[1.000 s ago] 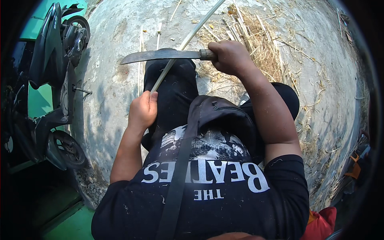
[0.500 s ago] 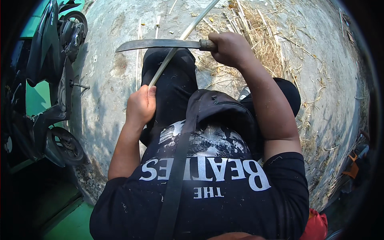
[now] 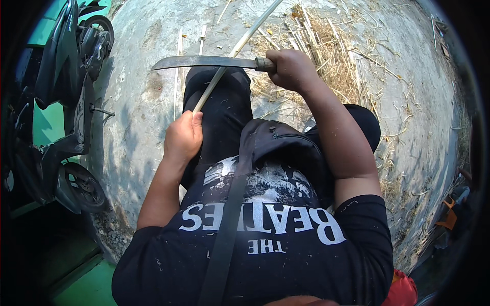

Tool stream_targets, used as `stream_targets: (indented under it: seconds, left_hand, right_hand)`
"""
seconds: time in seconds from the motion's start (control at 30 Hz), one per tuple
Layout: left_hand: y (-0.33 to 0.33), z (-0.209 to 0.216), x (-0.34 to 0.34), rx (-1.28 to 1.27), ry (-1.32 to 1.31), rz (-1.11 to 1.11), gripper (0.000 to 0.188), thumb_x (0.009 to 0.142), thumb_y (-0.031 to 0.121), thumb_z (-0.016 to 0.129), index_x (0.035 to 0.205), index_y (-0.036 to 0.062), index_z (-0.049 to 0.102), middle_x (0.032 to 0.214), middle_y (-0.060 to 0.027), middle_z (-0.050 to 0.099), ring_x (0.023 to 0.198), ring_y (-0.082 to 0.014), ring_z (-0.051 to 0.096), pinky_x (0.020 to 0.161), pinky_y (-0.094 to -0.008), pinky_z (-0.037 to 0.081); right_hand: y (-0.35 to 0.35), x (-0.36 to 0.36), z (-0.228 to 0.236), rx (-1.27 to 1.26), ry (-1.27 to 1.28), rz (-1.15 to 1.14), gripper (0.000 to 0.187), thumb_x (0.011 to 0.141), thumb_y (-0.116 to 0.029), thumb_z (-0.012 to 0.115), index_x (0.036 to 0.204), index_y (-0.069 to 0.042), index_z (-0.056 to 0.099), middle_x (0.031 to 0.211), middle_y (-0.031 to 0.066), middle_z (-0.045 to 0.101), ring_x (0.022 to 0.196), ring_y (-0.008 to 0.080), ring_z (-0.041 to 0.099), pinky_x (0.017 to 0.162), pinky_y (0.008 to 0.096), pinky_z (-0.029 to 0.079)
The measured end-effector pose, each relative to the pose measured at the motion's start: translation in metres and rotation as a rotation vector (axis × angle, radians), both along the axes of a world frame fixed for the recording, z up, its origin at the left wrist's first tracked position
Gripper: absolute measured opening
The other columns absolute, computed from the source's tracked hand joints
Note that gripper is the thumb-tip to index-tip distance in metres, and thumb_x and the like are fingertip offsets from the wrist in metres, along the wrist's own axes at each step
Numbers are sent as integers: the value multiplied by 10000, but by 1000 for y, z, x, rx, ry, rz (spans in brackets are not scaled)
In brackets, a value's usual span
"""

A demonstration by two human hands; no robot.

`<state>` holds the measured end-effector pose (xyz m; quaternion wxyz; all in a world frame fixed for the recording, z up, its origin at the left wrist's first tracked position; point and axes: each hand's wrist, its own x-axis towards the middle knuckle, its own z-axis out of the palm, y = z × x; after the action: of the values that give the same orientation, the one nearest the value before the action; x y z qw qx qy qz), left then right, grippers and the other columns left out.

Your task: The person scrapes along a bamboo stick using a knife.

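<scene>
In my right hand (image 3: 292,70) is a machete (image 3: 204,61), the fist closed round its short wooden handle. Its long, slightly curved metal blade points left, lying across a pale strip of split bamboo or wood (image 3: 245,38). The near end of that strip is in my left hand (image 3: 184,136), fingers wrapped and thumb along it. From there the strip slants up and right over my left knee, beyond the upper edge of the picture. Blade and strip cross just above the knee of my black trousers (image 3: 224,102).
Dry shavings (image 3: 332,61) and several pale strips lie on the concrete ground (image 3: 138,102) ahead and to the right. A dark motorcycle (image 3: 71,102) stands along the left beside a green wall. A black bag (image 3: 286,145) rests on my lap. Something red (image 3: 400,290) is at lower right.
My right hand and the machete have come slightly nearer to me along the strip, the blade tip shifting a little right. My left hand has shifted slightly right.
</scene>
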<state>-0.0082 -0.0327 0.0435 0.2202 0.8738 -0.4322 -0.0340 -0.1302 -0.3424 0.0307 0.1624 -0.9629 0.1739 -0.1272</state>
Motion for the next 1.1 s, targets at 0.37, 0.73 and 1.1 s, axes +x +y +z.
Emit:
stream_targets:
  seconds: [0.37,0.73,1.1]
  left_hand:
    - [6,0,7,42,48,7,375,1061,297,582,801,30,541,687,-252,603,672,-504,604,580,-553,456]
    - [5,2,6,52,75,21,389,1062,304,579,799,22,534,691,-251,601,676,-510,595,582,-554,445]
    - [5,2,5,52,23,10,421,1070,332,561,789,20,529,687,-252,593,689,-508,600,600,-545,458]
  right_hand:
    - [16,1,-1,-108,-146,120,115,863,-234,669,853,-120,672,751,129,701,720,358,710,673,491,557]
    - [13,3,-8,80,-111,64,119,832,-190,694,865,-91,637,783,166,674,781,415,671,691,518,528]
    - [-24,-9,-15,258,-66,-181,153,867,-236,673,944,-107,705,845,174,725,845,405,703,775,507,557]
